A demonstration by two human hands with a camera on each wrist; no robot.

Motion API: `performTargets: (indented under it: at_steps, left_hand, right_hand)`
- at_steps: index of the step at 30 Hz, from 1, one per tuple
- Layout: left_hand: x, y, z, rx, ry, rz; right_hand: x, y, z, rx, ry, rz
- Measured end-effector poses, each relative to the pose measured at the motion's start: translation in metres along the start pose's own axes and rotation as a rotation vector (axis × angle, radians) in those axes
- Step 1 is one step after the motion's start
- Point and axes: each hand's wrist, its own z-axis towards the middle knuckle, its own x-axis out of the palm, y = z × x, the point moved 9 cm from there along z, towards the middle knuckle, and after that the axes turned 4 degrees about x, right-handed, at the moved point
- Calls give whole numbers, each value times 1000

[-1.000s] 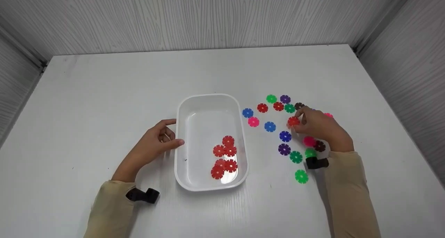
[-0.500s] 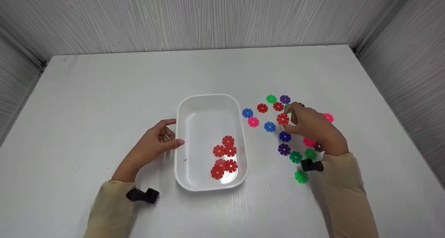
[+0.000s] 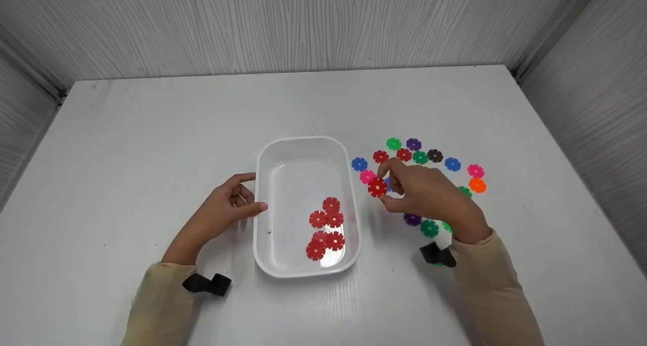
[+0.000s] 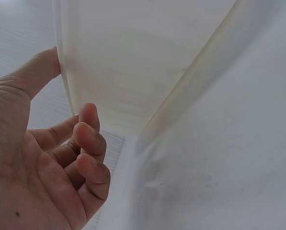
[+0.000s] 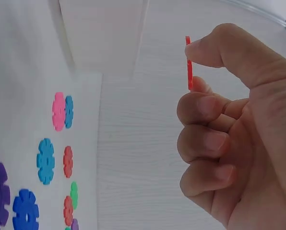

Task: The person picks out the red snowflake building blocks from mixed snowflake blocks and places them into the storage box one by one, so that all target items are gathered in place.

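Note:
My right hand [image 3: 429, 194] pinches a red notched snowflake building disc [image 3: 372, 188] between thumb and forefinger, just right of the white plastic tray [image 3: 308, 274]. In the right wrist view the disc [image 5: 189, 72] is seen edge-on, with the other fingers curled beneath. My left hand [image 3: 222, 204] holds the tray's left side, its thumb over the rim and its forefinger against the edge; the left wrist view has the remaining fingers bent beside the wall. Inside the tray, several red discs [image 3: 316, 251] lie toward the near right.
Discs of mixed colours lie right of the tray, among them two red ones [image 3: 380, 156], a green one [image 3: 394, 144], a brown one [image 3: 434, 155] and an orange one [image 3: 477, 185]. My right forearm covers some. A grey wood-grain panel [image 3: 283, 28] closes the table's far side.
The right hand has carried the red disc leftward from among the scattered discs toward the tray, uncovering blue, orange and brown ones. The left hand and tray have stayed put.

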Motion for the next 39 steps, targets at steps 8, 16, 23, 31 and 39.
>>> performTargets:
  at_steps: [8, 16, 23, 31, 39]
  left_hand:
    - [1, -1, 1, 7, 6, 3]
    - [1, -3, 1, 6, 5, 3]
    - [1, -1, 2, 6, 5, 4]
    - [2, -1, 2, 9, 3, -1]
    - [1, -1, 2, 11, 2, -1]
  right_hand:
    - [14, 33, -10, -122, 50, -13]
    - [31, 54, -15, -194, 152, -21]
    - [41, 66, -21, -216, 201, -31]
    - [47, 76, -25, -282, 187, -89]
    - [48, 80, -24, -322, 189, -77]
